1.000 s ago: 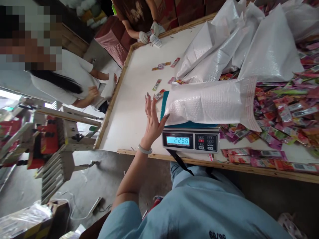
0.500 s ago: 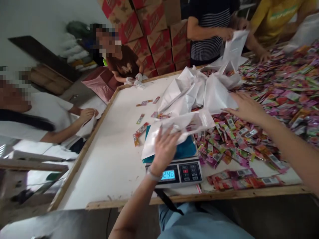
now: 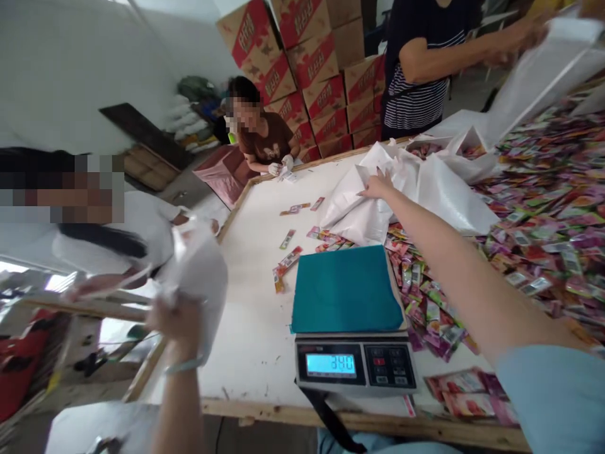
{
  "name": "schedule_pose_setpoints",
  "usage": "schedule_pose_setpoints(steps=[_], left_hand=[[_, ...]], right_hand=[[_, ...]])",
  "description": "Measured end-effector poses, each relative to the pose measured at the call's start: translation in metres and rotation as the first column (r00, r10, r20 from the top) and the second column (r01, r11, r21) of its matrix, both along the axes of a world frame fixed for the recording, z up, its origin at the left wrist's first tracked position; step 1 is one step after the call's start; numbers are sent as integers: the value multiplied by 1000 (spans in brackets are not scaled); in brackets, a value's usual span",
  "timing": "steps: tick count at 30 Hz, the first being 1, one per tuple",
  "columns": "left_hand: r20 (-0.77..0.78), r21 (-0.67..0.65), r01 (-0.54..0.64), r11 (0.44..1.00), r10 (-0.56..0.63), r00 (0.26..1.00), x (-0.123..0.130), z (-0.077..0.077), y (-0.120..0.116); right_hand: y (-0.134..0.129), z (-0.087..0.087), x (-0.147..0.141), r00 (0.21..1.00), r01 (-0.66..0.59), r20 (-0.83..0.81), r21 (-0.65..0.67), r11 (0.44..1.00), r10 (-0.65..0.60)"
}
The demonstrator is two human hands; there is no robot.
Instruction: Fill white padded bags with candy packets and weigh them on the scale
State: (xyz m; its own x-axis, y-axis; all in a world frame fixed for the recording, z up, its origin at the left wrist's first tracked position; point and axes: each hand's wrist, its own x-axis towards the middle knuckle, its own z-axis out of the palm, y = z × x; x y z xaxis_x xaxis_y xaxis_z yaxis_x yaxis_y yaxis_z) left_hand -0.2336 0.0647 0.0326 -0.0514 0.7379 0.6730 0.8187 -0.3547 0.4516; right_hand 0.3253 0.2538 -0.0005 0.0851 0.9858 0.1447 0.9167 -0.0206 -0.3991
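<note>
My left hand (image 3: 177, 325) is closed around a white bag (image 3: 208, 284), lifted over the left edge of the worktop (image 3: 250, 328); both are blurred. My right hand (image 3: 378, 186) reaches across toward the far edge, its fingers at the top of one of the white pouches (image 3: 368, 217) bunched there; I cannot tell whether they are gripping it. Nearer me, by the near edge, sits the scale (image 3: 350, 293), its blue plate bare and its display (image 3: 331, 364) lit, with digits too blurred for me to read surely. To the right of the scale a heap of colourful sachets (image 3: 543, 195) spreads along the right side, and a few sachets (image 3: 467, 391) lie flat by the near edge. Some loose sticks (image 3: 287, 238) lie to the left of the pouches. A person in a white top (image 3: 137, 221) is beside the left edge, a person in a brown top (image 3: 267, 135) with gloved hands at the far left corner, and a person in a striped top (image 3: 416, 107) beyond the far edge, before stacked cartons (image 3: 312, 75).
</note>
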Motion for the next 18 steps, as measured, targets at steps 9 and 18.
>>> schedule_pose_setpoints(steps=[9,18], left_hand=[[-130,-252,169,953,-206,970,62,-131,29],[-134,-172,574,801,-596,792,191,-80,-56]], right_hand=[[-54,102,-75,977,-138,-109,348,927,186],[-305,10,-33,736,-427,-409,337,839,539]])
